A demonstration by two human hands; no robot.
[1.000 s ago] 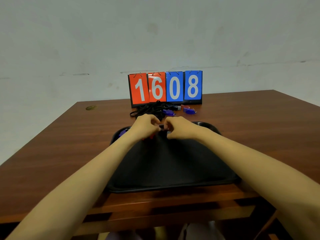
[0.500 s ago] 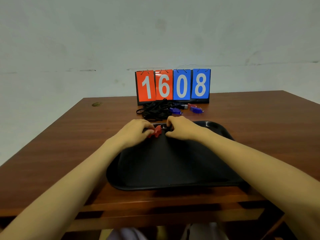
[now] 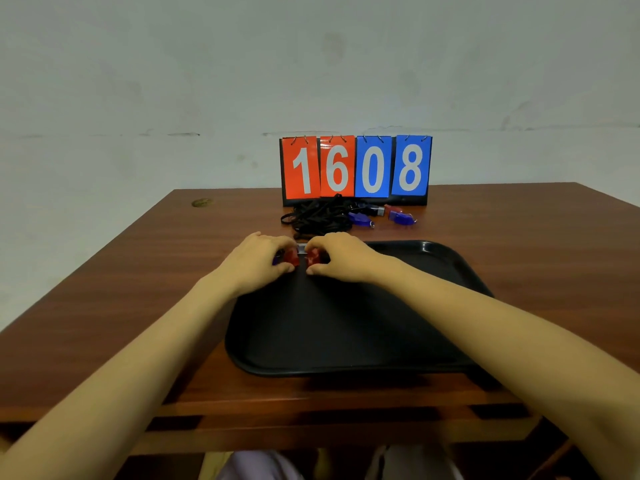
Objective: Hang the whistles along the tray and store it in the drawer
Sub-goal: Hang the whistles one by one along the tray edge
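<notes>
A black tray (image 3: 346,327) lies on the brown table (image 3: 138,289) in front of me. At its far left rim my left hand (image 3: 258,263) pinches a red whistle (image 3: 292,257), and a bit of purple shows under those fingers. My right hand (image 3: 341,256) pinches a second red whistle (image 3: 314,256) right beside it. A small metal clip sits between the two hands. Beyond the tray lie two purple whistles (image 3: 362,219) (image 3: 401,216) and a tangle of black lanyards (image 3: 320,216).
A flip scoreboard (image 3: 356,168) reading 1608 stands at the table's far edge against the wall. A slot for a drawer (image 3: 311,422) shows under the table's front edge. Bare wood lies left and right of the tray.
Both hands stayed together at the tray's far rim. A second red whistle now shows under my right hand. The view shifted left, so the tray sits further right.
</notes>
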